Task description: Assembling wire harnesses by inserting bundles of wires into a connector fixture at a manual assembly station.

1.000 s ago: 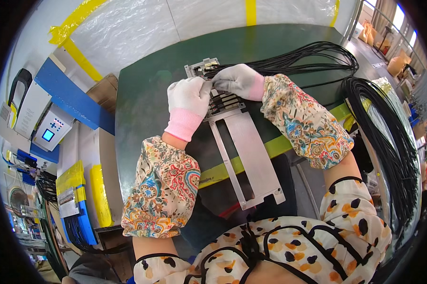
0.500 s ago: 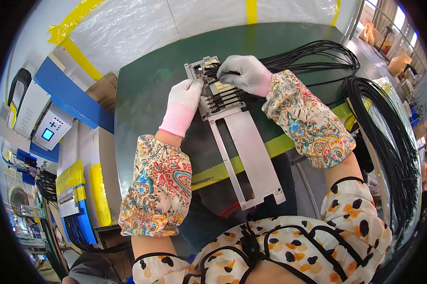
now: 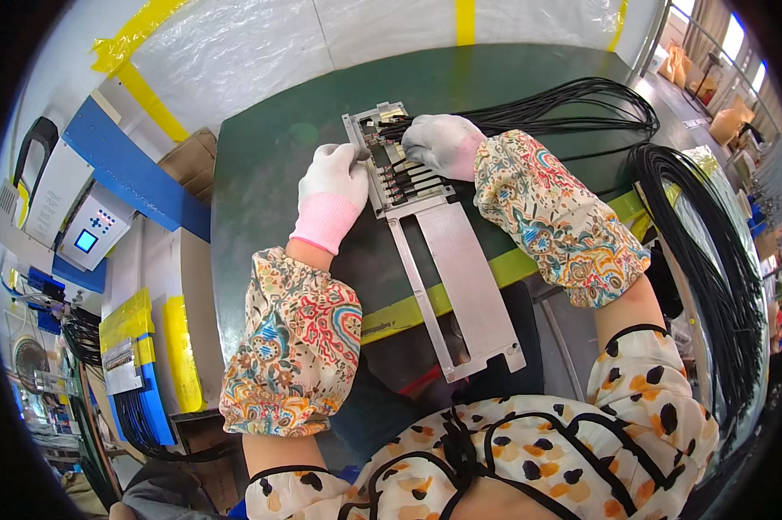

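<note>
A long grey metal fixture plate (image 3: 460, 277) lies on the green table (image 3: 269, 156), its far end holding a row of black cable ends (image 3: 404, 178). My left hand (image 3: 332, 186), in a white glove with a pink cuff, rests against the left edge of the fixture's far end. My right hand (image 3: 438, 143), also gloved, presses down on black cables (image 3: 564, 104) at the top of the fixture. Its fingertips are closed over the cable ends near the clamp block (image 3: 373, 121). Patterned sleeve covers hide both forearms.
A thick bundle of black cables (image 3: 711, 251) loops along the table's right side. A yellow tape strip (image 3: 408, 308) crosses the table's near edge. Left of the table stand a cardboard box (image 3: 187, 160), a blue-and-white machine with a small screen (image 3: 87, 234), and yellow-blue bins (image 3: 135, 347).
My left hand slid from on top of the fixture's far end to its left edge. My right hand moved further up over the cable ends at the clamp block.
</note>
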Tool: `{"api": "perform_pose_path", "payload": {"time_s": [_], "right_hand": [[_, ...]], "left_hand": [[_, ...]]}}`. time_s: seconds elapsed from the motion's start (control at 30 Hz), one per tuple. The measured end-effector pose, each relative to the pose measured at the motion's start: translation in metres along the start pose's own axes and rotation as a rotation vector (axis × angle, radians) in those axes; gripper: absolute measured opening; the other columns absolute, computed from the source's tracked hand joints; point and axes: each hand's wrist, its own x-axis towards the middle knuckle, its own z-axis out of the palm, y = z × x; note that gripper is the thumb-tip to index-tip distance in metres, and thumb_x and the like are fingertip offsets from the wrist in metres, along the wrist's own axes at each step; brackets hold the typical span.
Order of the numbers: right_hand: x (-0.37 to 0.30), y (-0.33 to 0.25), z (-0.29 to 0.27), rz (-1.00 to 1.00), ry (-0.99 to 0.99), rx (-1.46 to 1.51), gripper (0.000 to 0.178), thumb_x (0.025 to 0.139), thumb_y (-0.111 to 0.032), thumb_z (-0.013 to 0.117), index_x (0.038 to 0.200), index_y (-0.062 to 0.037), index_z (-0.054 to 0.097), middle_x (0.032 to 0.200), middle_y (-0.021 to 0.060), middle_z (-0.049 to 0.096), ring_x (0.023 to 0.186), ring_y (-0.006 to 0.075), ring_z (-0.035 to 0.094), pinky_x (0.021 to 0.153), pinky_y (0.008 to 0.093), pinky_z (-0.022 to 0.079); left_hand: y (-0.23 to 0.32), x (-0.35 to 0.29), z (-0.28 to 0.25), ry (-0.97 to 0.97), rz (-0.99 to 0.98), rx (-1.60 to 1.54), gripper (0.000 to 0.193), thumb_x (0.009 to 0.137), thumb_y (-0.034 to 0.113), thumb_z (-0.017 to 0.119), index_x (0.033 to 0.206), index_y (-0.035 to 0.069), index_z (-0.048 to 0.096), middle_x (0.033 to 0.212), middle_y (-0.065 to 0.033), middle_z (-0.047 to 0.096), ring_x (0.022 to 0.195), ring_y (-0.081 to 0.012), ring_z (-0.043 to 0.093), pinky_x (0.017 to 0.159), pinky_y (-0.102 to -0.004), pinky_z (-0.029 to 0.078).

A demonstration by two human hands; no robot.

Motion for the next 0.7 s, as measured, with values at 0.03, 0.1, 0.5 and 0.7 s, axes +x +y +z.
{"api": "perform_pose_path", "payload": {"time_s": [0.03, 0.1, 0.5, 0.7], "right_hand": [[0.002, -0.002, -0.001, 0.002, -0.022, 0.012, 0.015, 0.080, -0.017, 0.057, 0.090, -0.0062, 0.063, 0.091, 0.0122, 0.059, 0.090, 0.0302, 0.057, 0.078, 0.0384, 0.046], [0.006, -0.004, -0.001, -0.001, -0.045, 0.024, 0.016, 0.079, -0.014, 0.059, 0.090, -0.0038, 0.063, 0.089, 0.0131, 0.059, 0.088, 0.0310, 0.057, 0.078, 0.0377, 0.046], [0.006, 0.003, 0.010, -0.039, 0.008, 0.183, 0.015, 0.076, -0.011, 0.061, 0.088, -0.0017, 0.062, 0.084, 0.0145, 0.060, 0.082, 0.0316, 0.059, 0.073, 0.0379, 0.047], [-0.002, 0.011, -0.006, -0.233, 0.029, 0.029, 0.013, 0.072, -0.008, 0.064, 0.084, -0.0060, 0.066, 0.085, 0.0104, 0.060, 0.085, 0.0278, 0.057, 0.077, 0.0375, 0.046]], "left_hand": [[0.000, -0.001, 0.001, -0.040, -0.043, -0.013, 0.023, 0.079, 0.015, 0.052, 0.098, 0.016, 0.064, 0.110, -0.0147, 0.055, 0.093, -0.0325, 0.059, 0.084, -0.0379, 0.047], [-0.003, -0.002, 0.004, -0.003, 0.009, -0.042, 0.025, 0.077, 0.011, 0.052, 0.099, 0.013, 0.064, 0.105, -0.0148, 0.056, 0.092, -0.0312, 0.058, 0.083, -0.0358, 0.046], [0.015, -0.007, 0.009, 0.033, 0.163, 0.117, 0.025, 0.075, 0.014, 0.059, 0.099, 0.013, 0.065, 0.102, -0.0119, 0.059, 0.095, -0.0303, 0.056, 0.084, -0.0389, 0.047], [0.022, -0.006, 0.006, -0.107, 0.291, 0.369, 0.023, 0.078, 0.015, 0.055, 0.099, 0.017, 0.066, 0.099, -0.0055, 0.060, 0.089, -0.0269, 0.057, 0.077, -0.0386, 0.047]]}}
